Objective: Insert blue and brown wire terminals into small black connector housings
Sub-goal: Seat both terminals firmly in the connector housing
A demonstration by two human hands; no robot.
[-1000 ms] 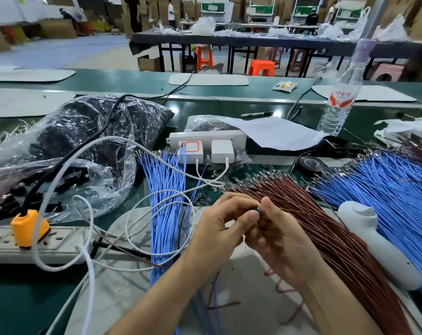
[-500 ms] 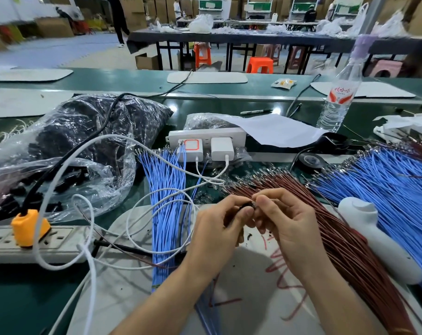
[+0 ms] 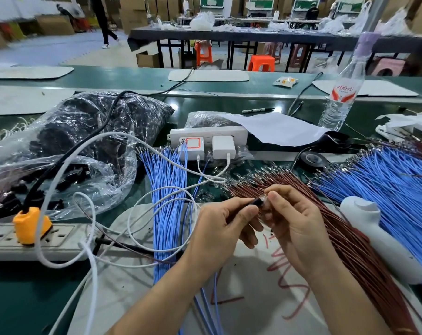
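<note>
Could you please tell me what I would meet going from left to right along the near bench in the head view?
In order: orange plug → blue wires → left hand → black housing → right hand → white tool.

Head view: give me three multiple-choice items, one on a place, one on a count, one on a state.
1. Where does the water bottle stand?
A. at the far right, beyond the blue wires
B. on the grey power strip
C. between the two hands

2. How many white chargers are plugged into the white power strip?
A. one
B. two
C. four

3. What is the left hand doing?
A. lying flat on the bench
B. gripping the bottle
C. pinching a black connector housing

Key: 1 A, the bottle rises behind the right-hand blue bundle; 2 B, two plugs sit side by side in the strip; 3 C, its thumb and forefinger close on the small black part.
</note>
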